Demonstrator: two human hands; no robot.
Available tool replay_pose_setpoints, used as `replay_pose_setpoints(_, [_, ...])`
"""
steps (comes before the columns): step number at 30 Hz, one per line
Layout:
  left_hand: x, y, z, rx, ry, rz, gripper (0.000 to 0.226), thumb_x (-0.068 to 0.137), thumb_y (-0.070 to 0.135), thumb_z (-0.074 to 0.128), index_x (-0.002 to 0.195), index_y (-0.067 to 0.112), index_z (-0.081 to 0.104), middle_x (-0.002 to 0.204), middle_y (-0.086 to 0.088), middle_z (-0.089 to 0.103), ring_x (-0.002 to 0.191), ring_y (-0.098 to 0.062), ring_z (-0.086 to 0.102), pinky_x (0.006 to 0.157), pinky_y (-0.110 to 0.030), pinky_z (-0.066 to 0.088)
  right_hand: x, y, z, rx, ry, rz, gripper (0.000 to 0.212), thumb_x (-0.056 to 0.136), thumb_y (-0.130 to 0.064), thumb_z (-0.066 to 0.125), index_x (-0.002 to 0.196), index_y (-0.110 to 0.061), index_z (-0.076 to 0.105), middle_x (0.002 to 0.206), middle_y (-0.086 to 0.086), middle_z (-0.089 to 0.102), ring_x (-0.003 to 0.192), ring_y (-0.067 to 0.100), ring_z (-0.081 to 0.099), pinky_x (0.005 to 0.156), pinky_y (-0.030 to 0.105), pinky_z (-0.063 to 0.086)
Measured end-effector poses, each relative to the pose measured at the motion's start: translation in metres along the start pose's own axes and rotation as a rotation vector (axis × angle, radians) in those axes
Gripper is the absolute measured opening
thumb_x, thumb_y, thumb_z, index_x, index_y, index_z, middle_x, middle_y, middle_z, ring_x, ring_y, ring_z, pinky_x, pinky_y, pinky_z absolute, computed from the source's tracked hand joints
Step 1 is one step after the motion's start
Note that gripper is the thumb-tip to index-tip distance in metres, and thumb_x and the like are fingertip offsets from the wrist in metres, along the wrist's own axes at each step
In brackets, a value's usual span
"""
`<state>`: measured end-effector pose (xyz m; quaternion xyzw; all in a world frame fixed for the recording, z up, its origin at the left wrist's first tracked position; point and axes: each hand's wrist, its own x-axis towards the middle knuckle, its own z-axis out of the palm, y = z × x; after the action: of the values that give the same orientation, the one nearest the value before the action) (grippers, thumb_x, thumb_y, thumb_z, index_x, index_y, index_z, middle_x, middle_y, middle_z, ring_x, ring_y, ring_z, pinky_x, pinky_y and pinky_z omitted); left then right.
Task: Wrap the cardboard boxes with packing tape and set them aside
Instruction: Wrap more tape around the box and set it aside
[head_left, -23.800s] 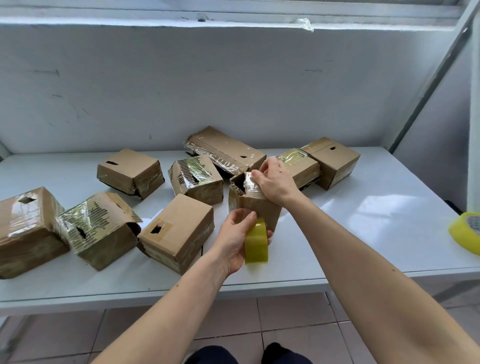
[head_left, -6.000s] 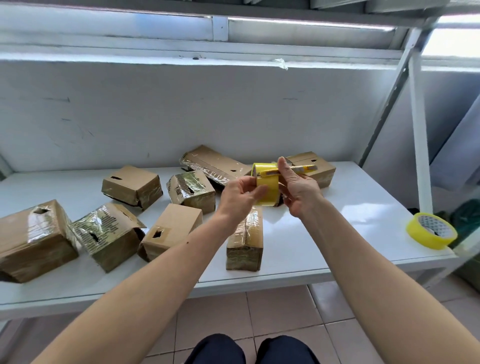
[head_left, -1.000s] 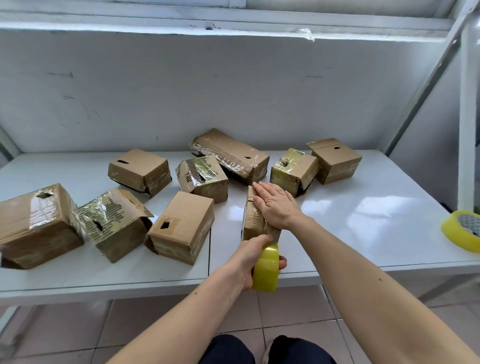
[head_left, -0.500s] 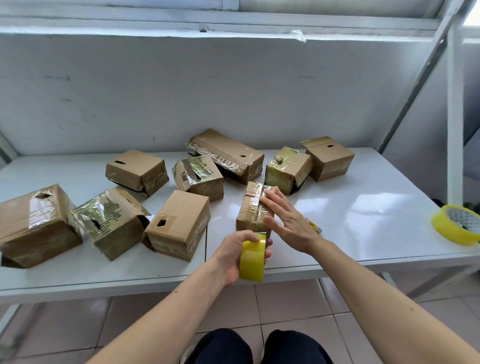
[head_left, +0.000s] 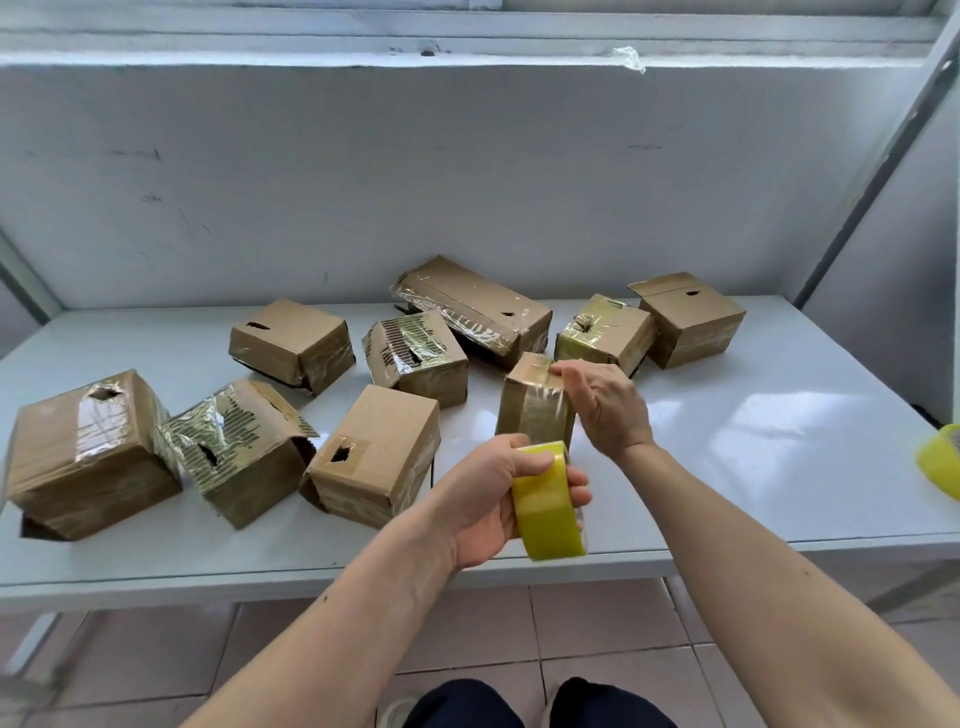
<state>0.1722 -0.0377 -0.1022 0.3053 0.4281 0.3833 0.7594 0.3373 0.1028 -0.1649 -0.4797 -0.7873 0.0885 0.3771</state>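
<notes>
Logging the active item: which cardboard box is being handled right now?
The small upright box at centre, gripped by the right hand. The left hand holds the yellow tape roll; the other boxes lie untouched.

A small box (head_left: 535, 402) stands near the table's (head_left: 753, 441) front edge, seven boxes (head_left: 291, 343) spread left and behind it.

We see two bare forearms reaching in from the lower edge, with no sleeves, watch, bracelet or rings on either. The left hand (head_left: 491, 501) and right hand (head_left: 605, 408) wear no gloves, and the nails that show look short and unpainted. A few small dark moles dot both forearms. At the bottom edge we see two knees in dark navy trousers (head_left: 540, 704).
</notes>
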Motion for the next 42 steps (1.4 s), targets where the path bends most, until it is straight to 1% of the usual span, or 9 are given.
replay_pose_setpoints(3, [0.01, -0.006, -0.008, 0.057, 0.119, -0.111, 0.011, 0.104, 0.011, 0.048, 0.112, 0.006, 0.052, 0.075, -0.01, 0.071, 0.061, -0.018, 0.069, 0.061, -0.037, 0.06, 0.021, -0.002, -0.004, 0.018, -0.084, 0.219, 0.11, 0.077, -0.087, 0.0, 0.096, -0.004, 0.069, 0.098, 0.015, 0.07, 0.096, 0.031, 0.059, 0.078, 0.04, 0.051])
replay_pose_setpoints(8, [0.035, -0.012, -0.009, 0.061, 0.2, -0.111, 0.046, 0.104, 0.009, 0.048, 0.143, 0.022, 0.026, 0.079, -0.017, 0.072, 0.061, -0.023, 0.068, 0.065, -0.044, 0.057, 0.032, -0.003, -0.011, 0.021, -0.156, 0.342, 0.098, 0.073, -0.085, 0.007, 0.104, -0.02, 0.073, 0.109, 0.008, 0.07, 0.107, 0.029, 0.056, 0.086, 0.042, 0.044])
replay_pose_setpoints(11, [0.037, -0.007, -0.005, 0.029, 0.169, -0.043, 0.05, 0.103, 0.007, 0.05, 0.145, 0.025, 0.029, 0.09, -0.018, 0.07, 0.063, -0.024, 0.066, 0.066, -0.043, 0.055, 0.039, -0.004, -0.011, 0.08, -0.198, 0.406, 0.096, 0.08, -0.089, 0.013, 0.099, -0.014, 0.07, 0.103, 0.008, 0.067, 0.104, 0.03, 0.055, 0.087, 0.04, 0.041])
replay_pose_setpoints(16, [0.028, -0.006, -0.002, 0.024, 0.126, 0.044, 0.039, 0.102, 0.008, 0.053, 0.137, 0.015, 0.039, 0.098, -0.018, 0.072, 0.066, -0.024, 0.067, 0.072, -0.042, 0.056, 0.042, -0.011, -0.018, 0.136, -0.218, 0.476, 0.067, 0.097, -0.068, 0.026, 0.066, -0.013, 0.048, 0.073, 0.002, 0.053, 0.083, 0.028, 0.048, 0.077, 0.037, 0.037])
replay_pose_setpoints(20, [0.012, -0.006, 0.001, 0.015, 0.109, 0.119, 0.027, 0.102, 0.01, 0.053, 0.128, 0.013, 0.045, 0.099, -0.017, 0.073, 0.065, -0.022, 0.067, 0.07, -0.036, 0.058, 0.033, -0.014, -0.025, 0.26, -0.283, 0.567, 0.084, 0.088, -0.08, 0.028, 0.08, -0.004, 0.063, 0.084, 0.015, 0.064, 0.083, 0.035, 0.061, 0.083, 0.045, 0.055])
replay_pose_setpoints(24, [0.003, -0.011, 0.004, -0.021, 0.127, 0.119, 0.029, 0.103, 0.011, 0.053, 0.13, 0.011, 0.044, 0.102, -0.02, 0.073, 0.066, -0.023, 0.068, 0.071, -0.038, 0.057, 0.022, -0.024, -0.026, 0.145, -0.279, 0.486, 0.058, 0.101, -0.053, 0.04, 0.061, -0.012, 0.047, 0.059, 0.0, 0.048, 0.066, 0.024, 0.046, 0.059, 0.034, 0.032])
replay_pose_setpoints(27, [0.004, -0.014, 0.007, -0.04, 0.15, 0.122, 0.028, 0.103, 0.011, 0.053, 0.13, 0.011, 0.043, 0.101, -0.022, 0.073, 0.067, -0.024, 0.068, 0.07, -0.039, 0.057, 0.027, -0.038, -0.028, 0.012, -0.256, 0.451, 0.048, 0.105, -0.045, 0.037, 0.083, -0.01, 0.061, 0.081, 0.006, 0.062, 0.088, 0.029, 0.058, 0.07, 0.036, 0.038])
replay_pose_setpoints(33, [0.006, -0.014, 0.006, -0.035, 0.154, 0.11, 0.025, 0.102, 0.011, 0.054, 0.125, 0.011, 0.043, 0.097, -0.021, 0.073, 0.066, -0.026, 0.067, 0.069, -0.039, 0.055, 0.037, -0.073, -0.015, -0.19, -0.419, 0.66, 0.081, 0.097, -0.068, 0.015, 0.138, -0.01, 0.052, 0.142, 0.018, 0.051, 0.131, 0.036, 0.046, 0.107, 0.046, 0.037])
replay_pose_setpoints(42, [0.007, -0.011, -0.018, 0.19, 0.156, 0.05, 0.021, 0.101, 0.016, 0.056, 0.119, 0.01, 0.045, 0.079, -0.017, 0.073, 0.05, -0.02, 0.062, 0.054, -0.028, 0.055, 0.034, -0.085, 0.009, -0.424, -0.384, 0.67, 0.072, 0.098, -0.065, 0.015, 0.144, -0.016, 0.041, 0.145, 0.019, 0.04, 0.135, 0.04, 0.035, 0.104, 0.055, 0.031])
